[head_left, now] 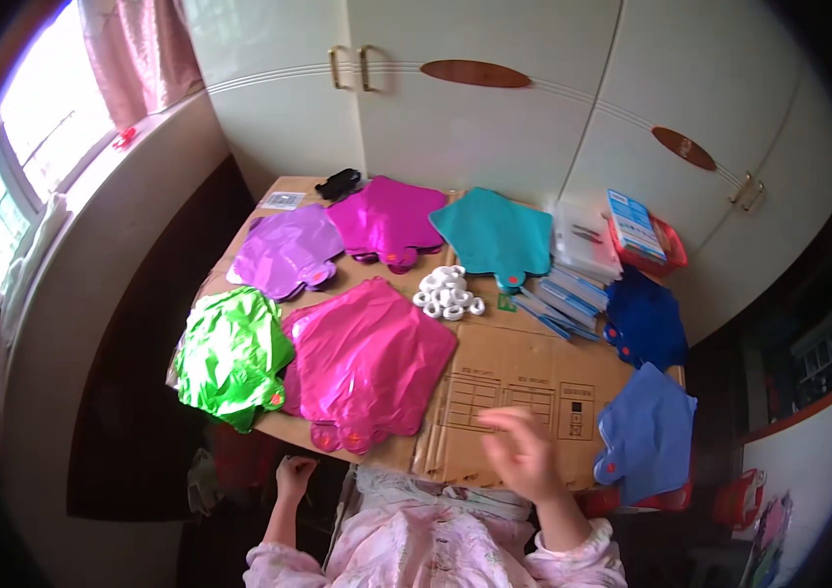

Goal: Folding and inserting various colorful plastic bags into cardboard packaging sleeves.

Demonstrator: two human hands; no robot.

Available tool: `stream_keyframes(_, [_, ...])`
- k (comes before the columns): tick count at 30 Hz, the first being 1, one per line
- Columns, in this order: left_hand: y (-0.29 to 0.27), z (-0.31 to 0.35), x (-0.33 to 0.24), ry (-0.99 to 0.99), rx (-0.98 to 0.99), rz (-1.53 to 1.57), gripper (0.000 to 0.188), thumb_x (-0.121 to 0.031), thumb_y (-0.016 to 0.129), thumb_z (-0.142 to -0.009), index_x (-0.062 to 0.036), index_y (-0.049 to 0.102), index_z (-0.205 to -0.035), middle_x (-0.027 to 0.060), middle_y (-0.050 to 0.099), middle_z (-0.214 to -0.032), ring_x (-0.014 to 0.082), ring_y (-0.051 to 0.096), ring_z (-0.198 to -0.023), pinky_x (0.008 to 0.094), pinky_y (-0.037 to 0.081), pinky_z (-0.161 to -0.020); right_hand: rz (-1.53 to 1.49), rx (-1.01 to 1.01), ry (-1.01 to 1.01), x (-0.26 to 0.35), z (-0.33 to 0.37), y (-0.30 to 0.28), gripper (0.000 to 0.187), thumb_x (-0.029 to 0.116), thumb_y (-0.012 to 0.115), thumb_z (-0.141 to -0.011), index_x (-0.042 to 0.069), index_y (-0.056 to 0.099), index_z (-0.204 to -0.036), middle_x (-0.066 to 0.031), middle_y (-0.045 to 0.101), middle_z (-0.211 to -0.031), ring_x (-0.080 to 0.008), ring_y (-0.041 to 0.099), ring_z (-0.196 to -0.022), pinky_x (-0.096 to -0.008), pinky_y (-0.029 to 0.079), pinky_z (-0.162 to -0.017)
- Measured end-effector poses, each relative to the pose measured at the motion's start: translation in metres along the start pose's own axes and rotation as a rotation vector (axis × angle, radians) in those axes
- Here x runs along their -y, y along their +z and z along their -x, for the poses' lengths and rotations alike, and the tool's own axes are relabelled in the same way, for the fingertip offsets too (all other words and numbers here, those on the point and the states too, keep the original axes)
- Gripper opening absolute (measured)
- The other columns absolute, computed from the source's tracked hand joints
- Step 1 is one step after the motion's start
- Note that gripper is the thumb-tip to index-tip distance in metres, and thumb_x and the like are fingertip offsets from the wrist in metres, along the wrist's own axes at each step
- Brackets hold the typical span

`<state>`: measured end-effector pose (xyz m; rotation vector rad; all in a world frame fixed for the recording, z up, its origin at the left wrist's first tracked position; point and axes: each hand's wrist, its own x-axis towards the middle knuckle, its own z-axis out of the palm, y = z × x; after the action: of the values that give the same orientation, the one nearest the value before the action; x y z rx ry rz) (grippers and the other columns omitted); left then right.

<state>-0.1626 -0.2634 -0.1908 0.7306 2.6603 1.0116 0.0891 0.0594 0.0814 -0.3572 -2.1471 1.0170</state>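
White wardrobe point(494, 108) behind the table; bright window point(19, 167) left, pink curtain point(131, 54)

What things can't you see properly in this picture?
- Right hand, head view: motion-blurred, so its fingers run together and its pose is unclear.
- Left hand: below the table edge, too small to tell whether it grips anything.
- Light blue balloon stack: hangs past the table edge, count hidden.
- Small black object: too small to identify.
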Motion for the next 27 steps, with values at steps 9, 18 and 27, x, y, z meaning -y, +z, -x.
stream_keyframes(9, [0.064,-0.001,0.123,-0.642,-0.336,0.062,0.010,-0.011,0.068,-0.079,-0.0053,0.071,-0.087,0.0124,0.070,-0.079,0.0248,0.068,-0.077,0.0369,0.052,-0.072,0.221,0.434,-0.317,-0.007,-0.055,0.163,0.032,0.021,0.071,-0.076,0.003,0.064,-0.102,-0.0077,0.063,-0.103,-0.0236,0.059,-0.096,-0.0362,0.047,-0.086])
stream_keyframes(18, [0.092,0.011,0.205,-0.693,-0.122,-0.337,0.017,-0.021,0.065,-0.082,-0.0054,0.069,-0.088,0.0136,0.069,-0.093,0.0308,0.066,-0.088,0.0376,0.052,-0.075,0.331,0.323,-0.481,-0.015,-0.047,0.215,0.020,0.022,0.070,-0.073,0.007,0.061,-0.082,-0.0060,0.065,-0.086,-0.0200,0.063,-0.083,-0.0340,0.050,-0.071])
stream_keyframes(27, [0.075,0.011,0.211,-0.334,0.064,0.287,0.027,-0.030,0.060,-0.087,-0.0042,0.068,-0.085,0.0147,0.068,-0.086,0.0311,0.064,-0.083,0.0362,0.054,-0.068,0.065,0.275,-0.110,-0.013,-0.049,0.209,0.007,0.015,0.065,-0.079,0.008,0.066,-0.078,-0.0073,0.066,-0.077,-0.0246,0.065,-0.075,-0.0363,0.052,-0.065])
